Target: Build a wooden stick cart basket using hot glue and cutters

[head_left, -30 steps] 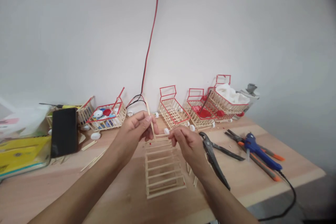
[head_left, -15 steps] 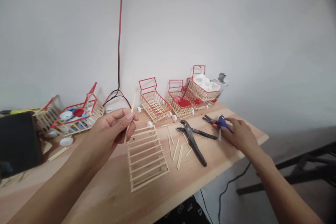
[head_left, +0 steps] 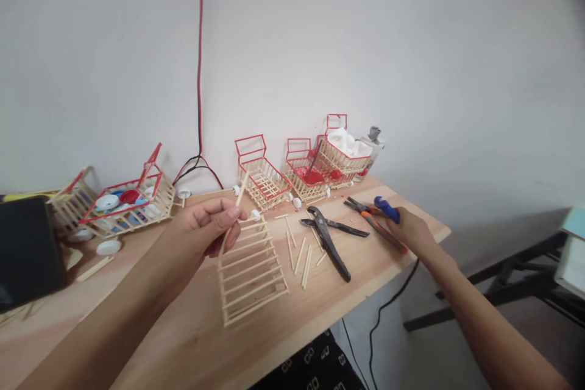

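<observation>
My left hand [head_left: 217,228] pinches a thin wooden stick [head_left: 243,187] between thumb and fingers, its upper end pointing up and away. Just below that hand, a slatted frame of glued sticks [head_left: 251,280] lies on the table. On the right, my right hand [head_left: 411,230] is closed around a blue glue gun [head_left: 386,208], which is partly covered by the fingers. Orange-and-grey pliers [head_left: 381,230] lie beneath and beside the glue gun. Loose cut sticks [head_left: 300,256] are scattered between the frame and a pair of black pliers [head_left: 329,244].
Small stick carts with red rims [head_left: 262,181] line the wall, one holding white material [head_left: 347,145]. At left stand a cart of bottle caps [head_left: 130,198] and a dark tablet-like panel [head_left: 30,253]. A black cable [head_left: 388,304] hangs past the table edge.
My right hand has taken up the glue gun and turned it, uncovering more of the orange pliers. The stick in my left hand has tilted to the right. The view has shifted slightly.
</observation>
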`<state>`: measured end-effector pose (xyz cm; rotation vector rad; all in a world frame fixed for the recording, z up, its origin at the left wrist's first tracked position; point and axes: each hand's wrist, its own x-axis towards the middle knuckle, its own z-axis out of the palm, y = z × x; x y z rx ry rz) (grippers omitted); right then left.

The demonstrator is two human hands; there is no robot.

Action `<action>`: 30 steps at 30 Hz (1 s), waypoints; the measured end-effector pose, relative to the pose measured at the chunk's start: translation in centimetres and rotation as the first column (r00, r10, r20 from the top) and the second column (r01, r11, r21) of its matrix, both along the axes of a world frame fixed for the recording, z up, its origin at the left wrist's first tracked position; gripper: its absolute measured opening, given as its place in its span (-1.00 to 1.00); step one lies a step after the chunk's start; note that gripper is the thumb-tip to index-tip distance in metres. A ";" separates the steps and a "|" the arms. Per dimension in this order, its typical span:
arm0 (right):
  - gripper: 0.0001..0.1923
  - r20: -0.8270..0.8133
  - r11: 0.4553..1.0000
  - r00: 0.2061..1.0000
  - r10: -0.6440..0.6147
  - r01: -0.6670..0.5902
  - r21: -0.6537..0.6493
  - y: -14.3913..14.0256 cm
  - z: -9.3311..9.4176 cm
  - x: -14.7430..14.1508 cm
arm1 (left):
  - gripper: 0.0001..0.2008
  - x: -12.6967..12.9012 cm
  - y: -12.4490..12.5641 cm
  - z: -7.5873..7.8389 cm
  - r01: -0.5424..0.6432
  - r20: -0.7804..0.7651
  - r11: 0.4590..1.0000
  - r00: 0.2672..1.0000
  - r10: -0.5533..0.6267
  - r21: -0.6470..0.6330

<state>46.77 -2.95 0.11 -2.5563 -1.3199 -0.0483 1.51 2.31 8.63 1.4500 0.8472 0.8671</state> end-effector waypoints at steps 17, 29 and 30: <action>-0.58 -0.576 0.745 0.543 0.611 -0.149 0.650 -3.2 4.6 -13.9 | -0.65 1.0 -0.2 -1.0 0.179 -0.140 0.982 0.973 -0.185 -0.056; -0.48 -0.586 0.740 0.466 0.663 -0.284 0.610 -3.0 5.1 -20.8 | -0.66 1.3 -0.4 -1.6 0.217 -0.114 0.974 0.968 -0.224 -0.064; -0.49 -0.591 0.736 0.455 0.666 -0.275 0.618 -2.9 4.9 -20.9 | -0.66 1.2 -0.4 -1.6 0.217 -0.109 0.974 0.969 -0.223 -0.063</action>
